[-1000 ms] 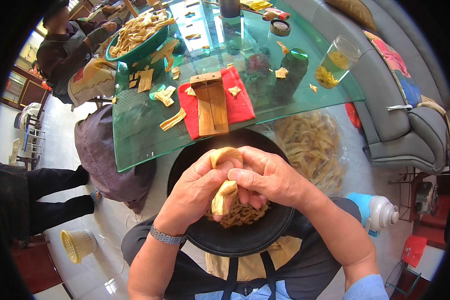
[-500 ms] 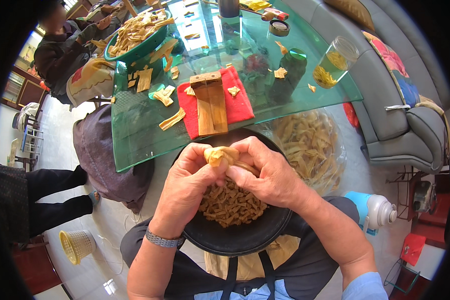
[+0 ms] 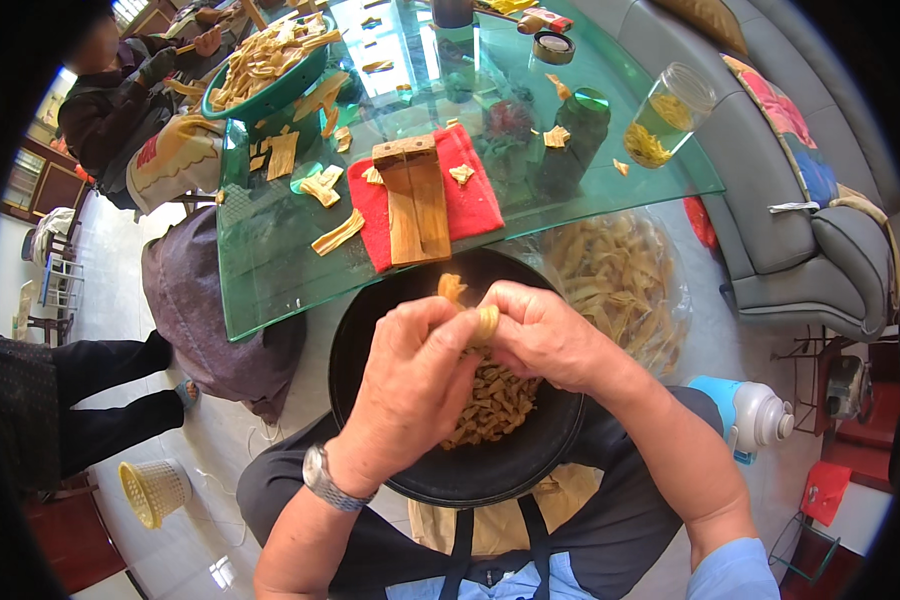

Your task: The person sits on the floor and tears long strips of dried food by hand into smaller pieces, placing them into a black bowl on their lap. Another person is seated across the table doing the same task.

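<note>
Over a wide black bowl (image 3: 490,485) on my lap, my hands meet around a tan dried strip (image 3: 487,322). My left hand (image 3: 415,365) pinches it from the left, turned so that its back shows and its fingertips are partly hidden. My right hand (image 3: 545,335) grips it from the right, thumb and fingers pressed together. A loose ruffled end (image 3: 451,288) sticks up above the left fingers; a pale yellow fold shows between the hands. Many small tan pieces (image 3: 495,412) lie in the bowl below. Just beyond the bowl, a wooden block tool (image 3: 415,205) rests on a red cloth (image 3: 478,205).
A glass table (image 3: 300,270) carries scattered dried strips, a green basin (image 3: 300,88) heaped with strips, and a glass jar (image 3: 670,115). Right of the bowl stands a clear bag of strips (image 3: 615,290). A blue thermos (image 3: 740,415) and grey sofa (image 3: 790,250) are farther right. Another person sits far left.
My left hand has rolled over and moved slightly right, its wrist turning. The strip has been twisted, one end now pointing up. My right hand has shifted slightly right.
</note>
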Action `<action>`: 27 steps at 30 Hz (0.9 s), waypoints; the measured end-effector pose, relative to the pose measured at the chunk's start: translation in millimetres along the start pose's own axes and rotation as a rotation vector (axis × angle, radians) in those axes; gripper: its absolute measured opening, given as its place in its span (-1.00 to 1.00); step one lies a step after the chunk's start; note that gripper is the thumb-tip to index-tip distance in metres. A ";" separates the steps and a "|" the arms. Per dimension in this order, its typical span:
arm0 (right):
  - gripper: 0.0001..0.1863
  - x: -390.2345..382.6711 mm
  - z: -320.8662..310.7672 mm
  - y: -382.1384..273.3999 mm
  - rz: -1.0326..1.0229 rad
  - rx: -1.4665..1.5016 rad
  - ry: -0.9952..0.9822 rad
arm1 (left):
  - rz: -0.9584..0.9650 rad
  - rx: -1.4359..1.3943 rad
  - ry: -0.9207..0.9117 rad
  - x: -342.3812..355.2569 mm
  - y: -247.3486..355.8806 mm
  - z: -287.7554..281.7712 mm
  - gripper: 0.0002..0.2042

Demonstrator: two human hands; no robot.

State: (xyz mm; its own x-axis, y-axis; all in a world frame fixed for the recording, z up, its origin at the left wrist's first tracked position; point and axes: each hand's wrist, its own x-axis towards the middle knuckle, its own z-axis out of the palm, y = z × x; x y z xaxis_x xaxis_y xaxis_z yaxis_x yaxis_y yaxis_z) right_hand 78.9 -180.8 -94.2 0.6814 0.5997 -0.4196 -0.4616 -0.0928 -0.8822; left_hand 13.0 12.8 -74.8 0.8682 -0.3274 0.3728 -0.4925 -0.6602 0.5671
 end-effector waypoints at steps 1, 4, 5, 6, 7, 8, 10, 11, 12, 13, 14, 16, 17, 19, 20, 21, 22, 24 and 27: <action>-0.82 -8.2 -4.0 -6.4 0.050 -0.007 -0.153 | 0.023 0.091 -0.011 -2.4 3.1 -0.9 -0.49; -0.74 -23.8 -6.6 -7.5 0.200 -0.054 -0.468 | 0.098 0.229 -0.089 -7.5 3.4 0.2 -0.54; -0.68 -29.4 -6.6 -9.9 0.134 -0.116 -0.494 | 0.124 0.251 -0.125 -10.4 2.1 1.6 -0.56; -0.68 -28.6 -11.5 3.1 0.058 -0.214 -0.521 | 0.190 0.247 -0.203 -17.1 -0.8 6.1 -0.63; -0.67 -28.1 -13.3 -0.3 0.046 -0.318 -0.550 | 0.164 0.206 -0.277 -25.3 2.0 10.8 -0.66; -0.66 -25.7 -16.0 -5.5 0.034 -0.424 -0.579 | 0.137 0.165 -0.350 -32.4 6.9 14.2 -0.68; -0.65 -21.3 -15.1 -4.9 0.046 -0.400 -0.533 | 0.020 0.160 -0.401 -36.0 15.1 16.5 -0.68; -0.65 -19.6 -15.5 -3.1 0.042 -0.344 -0.507 | -0.037 0.153 -0.376 -31.9 19.7 15.4 -0.68; -0.65 -18.6 -17.2 -1.8 0.150 -0.268 -0.472 | -0.094 0.147 -0.350 -28.6 20.9 14.8 -0.68; -0.71 -18.7 -14.4 -9.0 0.117 -0.214 -0.440 | -0.049 0.138 -0.233 -22.9 16.3 12.5 -0.66; -0.75 -18.5 -11.3 -16.0 0.086 -0.161 -0.407 | -0.069 0.182 -0.250 -15.6 16.9 5.7 -0.68; -0.74 -12.9 -10.9 -9.0 0.015 -0.145 -0.436 | -0.098 0.165 -0.315 -13.0 10.1 -0.5 -0.77; -0.74 -14.0 -10.0 -6.3 -0.022 -0.127 -0.455 | -0.105 0.084 -0.367 -16.0 7.6 -3.1 -0.79; -0.74 -19.3 -12.7 -21.7 0.029 -0.261 -0.466 | -0.126 -0.081 -0.473 -28.1 0.0 -7.8 -0.82; -0.79 -21.2 -21.2 -18.9 0.060 -0.149 -0.463 | -0.171 -0.124 -0.522 -31.4 -1.7 -12.9 -0.81; -0.80 -23.1 -28.4 -15.0 0.064 -0.178 -0.465 | -0.215 -0.168 -0.572 -32.5 -1.0 -21.5 -0.79; -0.82 -24.1 -33.3 -12.2 0.066 -0.209 -0.467 | -0.258 -0.210 -0.621 -32.4 -0.2 -28.9 -0.76; -0.82 -26.1 -36.0 -12.7 0.058 -0.265 -0.430 | -0.307 -0.274 -0.695 -35.9 -3.4 -34.2 -0.69; -0.81 -29.0 -39.0 -14.3 0.072 -0.308 -0.397 | -0.483 -0.365 -0.798 -29.6 -6.4 -45.9 -0.67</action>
State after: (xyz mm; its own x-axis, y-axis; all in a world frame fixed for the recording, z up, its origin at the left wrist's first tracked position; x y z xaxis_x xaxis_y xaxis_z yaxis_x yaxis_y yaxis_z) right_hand 87.8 -227.9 -77.8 0.3577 0.8336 -0.4209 -0.2695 -0.3394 -0.9012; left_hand -12.4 57.7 -55.8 0.7005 -0.5252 -0.4832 0.0516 -0.6380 0.7683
